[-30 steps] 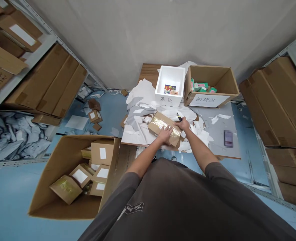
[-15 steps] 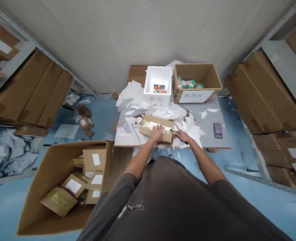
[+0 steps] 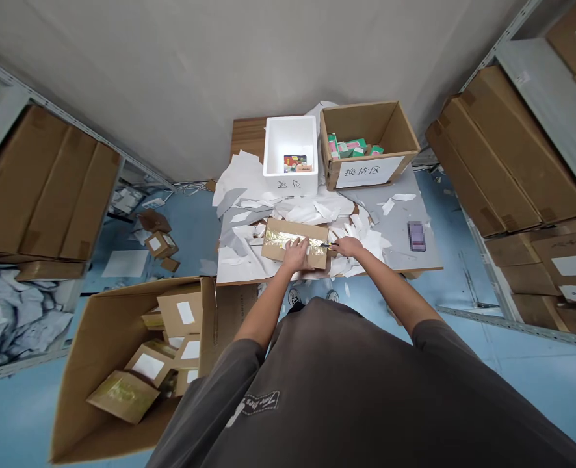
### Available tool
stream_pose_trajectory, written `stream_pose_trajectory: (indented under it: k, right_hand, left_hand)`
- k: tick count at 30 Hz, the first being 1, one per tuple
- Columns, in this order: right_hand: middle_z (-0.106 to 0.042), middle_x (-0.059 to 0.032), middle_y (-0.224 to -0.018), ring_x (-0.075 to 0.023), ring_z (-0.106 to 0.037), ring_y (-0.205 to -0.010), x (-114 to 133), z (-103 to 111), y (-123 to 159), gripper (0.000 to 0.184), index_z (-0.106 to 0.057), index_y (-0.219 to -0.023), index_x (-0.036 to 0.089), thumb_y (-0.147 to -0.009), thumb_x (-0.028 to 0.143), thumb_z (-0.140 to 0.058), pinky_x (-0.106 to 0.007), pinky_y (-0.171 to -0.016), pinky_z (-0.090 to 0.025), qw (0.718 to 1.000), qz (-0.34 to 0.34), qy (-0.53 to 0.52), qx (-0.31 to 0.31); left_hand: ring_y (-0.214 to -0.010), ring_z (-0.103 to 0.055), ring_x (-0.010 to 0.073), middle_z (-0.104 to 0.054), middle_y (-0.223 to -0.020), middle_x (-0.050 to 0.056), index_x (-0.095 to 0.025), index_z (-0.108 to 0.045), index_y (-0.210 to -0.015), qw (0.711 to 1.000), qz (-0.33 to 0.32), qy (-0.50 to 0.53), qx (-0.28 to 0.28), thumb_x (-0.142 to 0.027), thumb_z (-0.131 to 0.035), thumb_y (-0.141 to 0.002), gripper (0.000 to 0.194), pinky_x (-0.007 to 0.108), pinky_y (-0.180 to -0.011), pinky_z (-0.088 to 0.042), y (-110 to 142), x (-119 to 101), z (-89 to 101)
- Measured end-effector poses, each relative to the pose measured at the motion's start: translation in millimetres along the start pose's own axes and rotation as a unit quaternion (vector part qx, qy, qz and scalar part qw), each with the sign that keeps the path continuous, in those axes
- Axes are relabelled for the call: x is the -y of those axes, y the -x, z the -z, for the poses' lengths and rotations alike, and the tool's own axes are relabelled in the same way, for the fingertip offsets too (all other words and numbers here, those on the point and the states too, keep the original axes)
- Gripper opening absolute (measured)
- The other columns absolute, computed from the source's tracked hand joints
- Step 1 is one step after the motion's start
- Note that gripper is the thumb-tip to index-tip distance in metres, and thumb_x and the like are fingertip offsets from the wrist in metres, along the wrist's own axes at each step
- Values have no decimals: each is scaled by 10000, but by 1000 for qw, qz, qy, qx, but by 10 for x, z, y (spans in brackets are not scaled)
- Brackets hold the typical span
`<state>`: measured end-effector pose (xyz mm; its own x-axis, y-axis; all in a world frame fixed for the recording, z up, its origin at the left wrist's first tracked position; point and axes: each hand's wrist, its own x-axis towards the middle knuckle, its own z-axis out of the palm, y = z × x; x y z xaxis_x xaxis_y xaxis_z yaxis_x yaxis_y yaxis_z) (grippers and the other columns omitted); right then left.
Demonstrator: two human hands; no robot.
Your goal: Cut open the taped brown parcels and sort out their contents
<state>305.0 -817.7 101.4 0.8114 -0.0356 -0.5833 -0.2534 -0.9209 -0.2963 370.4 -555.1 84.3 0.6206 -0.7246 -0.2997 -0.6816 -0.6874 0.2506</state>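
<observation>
A brown cardboard box (image 3: 277, 235) sealed with shiny yellowish tape lies on the table among torn white paper. My left hand (image 3: 295, 255) rests on top of it near the front edge, fingers spread over the tape. In my right hand (image 3: 348, 247), the fingers are wrapped round a utility knife (image 3: 333, 245). The knife lies nearly level, its tip over the taped top at the box's right end. Whether the blade has entered the tape is too small to tell.
Behind stand a white foam bin (image 3: 290, 184) and a labelled carton (image 3: 369, 172) holding green-and-pink packets. A phone (image 3: 417, 236) lies to the right. At lower left, a large carton (image 3: 80, 364) holds several parcels. Shelves of boxes (image 3: 505, 156) flank both sides.
My right hand has turned the knife from a slant to nearly level at the box's right end. My left hand stays on the box. The whole view has shifted slightly.
</observation>
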Motion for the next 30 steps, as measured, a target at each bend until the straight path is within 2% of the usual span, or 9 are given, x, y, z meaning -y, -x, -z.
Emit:
stream_pose_trajectory:
  k: [5, 8, 12, 15, 18, 22, 25, 30]
  right_hand:
    - [-793, -164, -1080, -345, -721, -1082, -76, 53, -28, 449, -812, -1031, 205, -1057, 573, -557, -362, -815, -493, 999, 19, 30, 33]
    - [-788, -148, -967, -313, -740, -949, -118, 43, -47, 451, -796, -971, 195, -1054, 575, -569, -340, -765, -484, 998, 33, 13, 58]
    - [-731, -86, -755, -214, -682, -662, -159, -48, -18, 571, -738, -876, 179, -1028, 702, -567, -287, -658, -475, 989, 42, -108, 96]
    - [-664, -47, -642, -172, -605, -535, -199, -158, 49, 667, -701, -876, 161, -993, 799, -542, -269, -585, -466, 974, 36, -190, 119]
    - [-658, -44, -658, -164, -587, -518, -212, -271, 105, 658, -707, -919, 160, -1026, 774, -495, -264, -565, -448, 976, 34, -188, 102]
    - [-696, -63, -724, -190, -638, -616, -165, -374, 132, 640, -731, -959, 175, -1042, 756, -476, -257, -614, -445, 984, 39, -164, 62]
    - [-687, -59, -691, -200, -637, -631, -150, -383, 152, 648, -729, -932, 180, -1028, 773, -487, -261, -625, -438, 983, 44, -168, 61]
    - [-623, -24, -601, -178, -558, -514, -210, -321, 208, 608, -720, -931, 183, -1027, 746, -514, -268, -567, -397, 979, 28, -183, 88]
  left_hand:
    - [-1599, -347, 450, -493, -1654, 230, -157, -266, -1717, 1000, -2, -5, 9, -612, -910, -645, 1331, 569, -1319, -196, 1, 0, 14]
    - [-1600, -351, 443, -478, -1667, 226, -164, -290, -1710, 1000, -19, -9, 3, -599, -917, -654, 1303, 557, -1326, -188, 23, -11, 41]
    - [-1594, -370, 430, -486, -1665, 212, -174, -295, -1702, 1000, -6, 5, 17, -611, -951, -614, 1343, 554, -1321, -221, 41, 6, 81]
    - [-1606, -359, 412, -477, -1676, 203, -194, -276, -1704, 999, 0, 21, 29, -612, -971, -592, 1376, 553, -1322, -228, 47, 15, 91]
    - [-1616, -346, 399, -460, -1692, 194, -213, -280, -1704, 999, 0, 26, 29, -611, -975, -594, 1368, 544, -1328, -222, 64, 3, 76]
    - [-1606, -359, 403, -493, -1665, 201, -200, -296, -1703, 1000, -13, 6, 6, -596, -965, -616, 1336, 543, -1339, -187, 102, -17, 54]
    - [-1588, -381, 417, -494, -1664, 199, -201, -302, -1705, 1000, -29, -11, -5, -579, -948, -641, 1301, 553, -1334, -188, 130, -1, 58]
    - [-1608, -346, 424, -496, -1660, 207, -170, -292, -1711, 1000, -11, -7, 3, -580, -941, -643, 1315, 534, -1335, -194, 99, 45, 59]
